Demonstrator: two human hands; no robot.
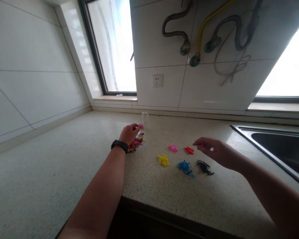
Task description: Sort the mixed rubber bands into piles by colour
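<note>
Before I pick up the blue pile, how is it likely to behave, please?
The blue pile likely sheds bits, since it looks like loose, separate pieces. It is probably light, the pieces being thin. Rolling seems unlikely, as it lies low and spread out.

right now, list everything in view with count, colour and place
mixed pile: one, multicoloured, beside left wrist
yellow pile: one, front left
pink pile: one, back left
red pile: one, near right fingertips
blue pile: one, front middle
black pile: one, front right
pink item: one, at left fingertips
container: one, clear, beyond left hand
counter: one, pale speckled, below
sink: one, grey, right
outlet: one, white, back wall
hoses: three, brownish, yellow, grey, upper wall
windows: two, bright, left and right
wristband: one, black, left wrist
hands: two, above counter
</note>
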